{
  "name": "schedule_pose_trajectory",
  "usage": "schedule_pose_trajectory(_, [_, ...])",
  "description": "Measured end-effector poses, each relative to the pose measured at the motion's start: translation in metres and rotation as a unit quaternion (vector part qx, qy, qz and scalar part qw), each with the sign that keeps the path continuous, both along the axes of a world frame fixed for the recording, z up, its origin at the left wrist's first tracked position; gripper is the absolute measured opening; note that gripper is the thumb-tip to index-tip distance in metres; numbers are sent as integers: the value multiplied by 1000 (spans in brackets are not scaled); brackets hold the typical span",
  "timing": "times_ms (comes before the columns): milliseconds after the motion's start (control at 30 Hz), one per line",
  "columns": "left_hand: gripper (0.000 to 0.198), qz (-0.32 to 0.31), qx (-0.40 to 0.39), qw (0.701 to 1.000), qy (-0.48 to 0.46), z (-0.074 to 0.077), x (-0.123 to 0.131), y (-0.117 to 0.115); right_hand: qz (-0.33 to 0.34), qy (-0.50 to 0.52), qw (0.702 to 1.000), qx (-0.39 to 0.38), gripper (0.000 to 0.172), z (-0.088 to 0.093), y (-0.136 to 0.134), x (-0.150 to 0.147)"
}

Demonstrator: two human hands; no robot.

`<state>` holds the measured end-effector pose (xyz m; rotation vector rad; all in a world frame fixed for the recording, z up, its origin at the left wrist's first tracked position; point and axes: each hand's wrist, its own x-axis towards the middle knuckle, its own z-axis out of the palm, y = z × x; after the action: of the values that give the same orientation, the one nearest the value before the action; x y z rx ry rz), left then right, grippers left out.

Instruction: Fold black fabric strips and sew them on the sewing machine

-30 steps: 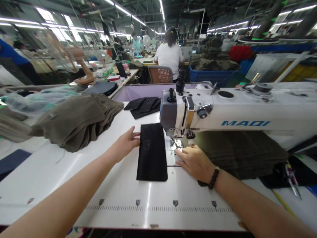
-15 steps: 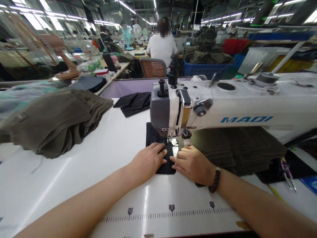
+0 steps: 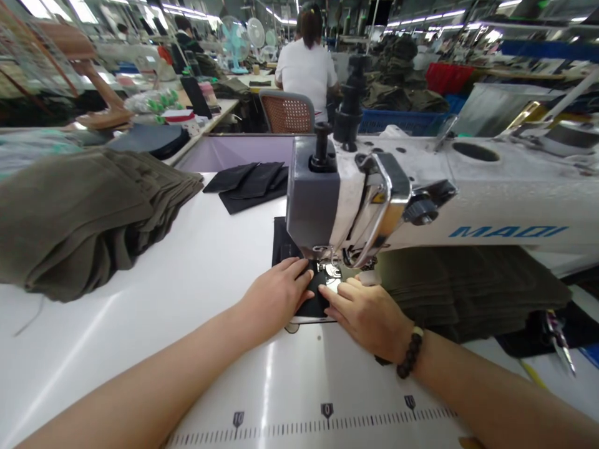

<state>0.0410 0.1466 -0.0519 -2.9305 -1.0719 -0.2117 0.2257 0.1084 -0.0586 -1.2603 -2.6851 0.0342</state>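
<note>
The left hand point(image 3: 276, 296) lies on the black cloth point(image 3: 317, 304), grip released; the right hand point(image 3: 369, 312) touches its right side, grip impossible to tell.

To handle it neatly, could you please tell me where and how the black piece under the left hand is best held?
Probably pinch the black piece by its left edge, the left hand coming from the left: it lies flat, that edge clear of the machine head on the right.

Head-worn view, facing forward, angled down
</note>
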Motion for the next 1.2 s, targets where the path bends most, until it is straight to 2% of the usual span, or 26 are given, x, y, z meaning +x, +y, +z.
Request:
schedule_pose_trajectory(233, [25, 9, -39, 999, -11, 2, 0, 2, -10, 1, 1000, -7, 25, 1, 0, -2])
schedule_pose_trajectory(933, [19, 2, -8, 1000, -21, -1, -1, 6, -21, 5, 1000, 7, 27, -1, 1, -2])
schedule_pose_trajectory(1000, [19, -23, -14, 1000, -14, 0, -3, 3, 9, 22, 1000, 5, 21, -2, 1, 0])
schedule_pose_trajectory(1100, [21, -99, -46, 994, -2, 5, -5, -4, 56, 47, 997, 14, 16, -3, 1, 4])
schedule_pose_trajectory(1200, [21, -120, -63, 991, -10, 6, -6, -7, 51, 46, 997, 16, 17, -3, 1, 5])
